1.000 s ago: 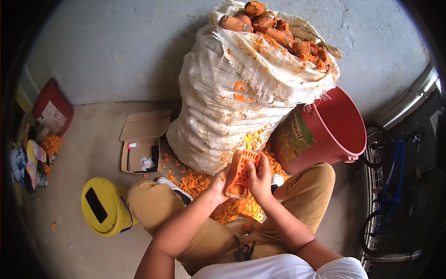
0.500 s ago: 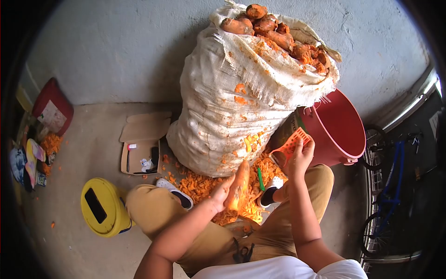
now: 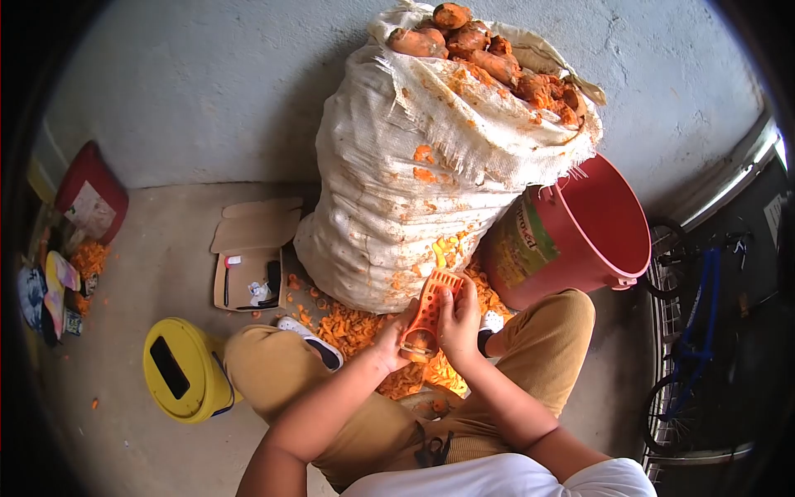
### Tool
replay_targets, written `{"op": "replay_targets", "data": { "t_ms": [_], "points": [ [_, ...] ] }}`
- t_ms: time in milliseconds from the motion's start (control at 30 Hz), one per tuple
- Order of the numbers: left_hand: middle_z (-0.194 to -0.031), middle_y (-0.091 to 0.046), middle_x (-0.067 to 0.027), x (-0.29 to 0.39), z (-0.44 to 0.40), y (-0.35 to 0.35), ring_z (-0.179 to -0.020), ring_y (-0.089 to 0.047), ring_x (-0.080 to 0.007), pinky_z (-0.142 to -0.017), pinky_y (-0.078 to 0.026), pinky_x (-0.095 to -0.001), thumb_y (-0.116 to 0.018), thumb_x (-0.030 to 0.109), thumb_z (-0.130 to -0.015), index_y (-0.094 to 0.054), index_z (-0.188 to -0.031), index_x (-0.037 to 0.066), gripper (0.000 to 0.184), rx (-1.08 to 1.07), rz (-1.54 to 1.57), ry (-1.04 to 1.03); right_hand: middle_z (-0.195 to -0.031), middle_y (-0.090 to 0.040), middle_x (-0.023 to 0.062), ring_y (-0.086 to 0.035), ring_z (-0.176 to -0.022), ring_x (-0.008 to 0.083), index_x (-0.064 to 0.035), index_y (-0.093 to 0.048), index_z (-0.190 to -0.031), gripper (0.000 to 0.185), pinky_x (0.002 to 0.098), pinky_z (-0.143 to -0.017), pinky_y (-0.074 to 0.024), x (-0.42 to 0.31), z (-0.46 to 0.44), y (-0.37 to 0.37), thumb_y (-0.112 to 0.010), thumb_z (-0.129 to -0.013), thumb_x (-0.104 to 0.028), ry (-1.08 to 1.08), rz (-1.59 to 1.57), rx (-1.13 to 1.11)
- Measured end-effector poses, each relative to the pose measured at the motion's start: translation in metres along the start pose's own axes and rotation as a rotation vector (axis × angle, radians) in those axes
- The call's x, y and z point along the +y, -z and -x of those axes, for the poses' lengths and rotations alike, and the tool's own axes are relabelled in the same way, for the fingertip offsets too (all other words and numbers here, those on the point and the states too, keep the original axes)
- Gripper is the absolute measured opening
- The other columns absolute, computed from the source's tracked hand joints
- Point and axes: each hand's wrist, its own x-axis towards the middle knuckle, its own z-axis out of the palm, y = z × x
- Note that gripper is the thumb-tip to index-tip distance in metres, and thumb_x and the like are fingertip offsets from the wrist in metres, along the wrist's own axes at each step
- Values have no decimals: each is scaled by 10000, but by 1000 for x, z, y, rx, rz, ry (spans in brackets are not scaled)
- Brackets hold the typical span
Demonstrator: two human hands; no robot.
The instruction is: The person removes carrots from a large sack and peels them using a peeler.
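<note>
My right hand (image 3: pixel 460 321) is closed round an orange plastic peeler (image 3: pixel 431 308) with rows of holes in its handle. The peeler lies over the carrot in my left hand (image 3: pixel 392 337), so most of that carrot is hidden; a bit of carrot (image 3: pixel 422 339) shows through the peeler's head. My left fingers are wrapped round it from the left side, partly out of sight. Below both hands, a heap of orange peelings (image 3: pixel 352 331) covers the floor between my feet.
A tall white woven sack (image 3: pixel 389 182) stands ahead, topped with carrots (image 3: pixel 489 62). Right of it leans a red tub (image 3: pixel 596 224). To the left are an open cardboard box (image 3: pixel 240 282) and a yellow bucket (image 3: pixel 207 389) with a phone (image 3: pixel 169 366) on its lid. A blue bicycle (image 3: pixel 700 331) is far right.
My right hand has come down and left with the peeler, from beside the red tub onto the carrot. The left hand keeps its hold. The green-handled tool on the peelings is now hidden.
</note>
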Motion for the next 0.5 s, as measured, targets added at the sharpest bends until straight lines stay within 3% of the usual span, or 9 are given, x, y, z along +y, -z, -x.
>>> {"op": "replay_targets", "data": {
  "t_ms": [133, 167, 200, 267, 333, 367, 500],
  "points": [
    [-915, -591, -72, 0, 3, -15, -767, -587, -190, -636, -500, -354, -450, 439, -825, -499, -1077, 83, 440, 171, -140, -43, -813, -554, 199, -564, -724, 322, 17, -417, -1046, 237, 350, -631, -440, 19, -11, 1, -462, -843, -96, 34, 33, 95],
    [-892, -591, -80, 1, 5, -18, -745, -587, -192, -620, -500, -353, -452, 447, -821, -497, -1074, 80, 448, 178, -170, -20, -820, -552, 190, -560, -709, 297, 21, -424, -1033, 227, 347, -636, -440, 28, -23, 5, -466, -838, -88, 219, 119, 235],
    [-870, -591, -88, 1, 7, -19, -722, -587, -194, -604, -500, -352, -454, 455, -817, -495, -1070, 78, 456, 185, -200, 5, -830, -549, 173, -551, -695, 245, 27, -426, -1018, 208, 310, -631, -442, 22, -33, 13, -456, -845, -85, 89, 42, 238],
    [-871, -580, -136, -4, 11, -19, -725, -585, -212, -603, -497, -344, -448, 471, -815, -458, -1108, 68, 498, 180, -263, 46, -831, -547, 132, -535, -692, 178, 32, -421, -1011, 190, 263, -618, -438, 34, -54, 28, -438, -857, -78, 147, 159, 409],
    [-904, -584, -116, -6, 12, -24, -772, -583, -207, -657, -489, -332, -435, 467, -822, -456, -1117, 71, 494, 252, -224, 61, -811, -547, 56, -509, -676, 77, 6, -420, -1029, 193, 203, -603, -427, 24, -62, 43, -436, -876, -110, -27, -79, 410],
    [-917, -584, -106, -6, 10, -23, -789, -580, -203, -677, -484, -329, -433, 463, -825, -460, -1116, 72, 488, 244, -187, 51, -785, -545, 31, -493, -631, 46, -6, -420, -1025, 188, 183, -544, -416, 22, -63, 43, -435, -881, -126, 13, -159, 417],
    [-963, -583, -67, -3, 3, -10, -850, -569, -188, -745, -464, -331, -433, 447, -831, -482, -1104, 77, 463, 130, -118, 29, -858, -531, 58, -499, -726, 85, -4, -409, -1043, 192, 201, -640, -420, 5, -26, 26, -425, -881, -107, 38, -112, 164]
  ]
}}
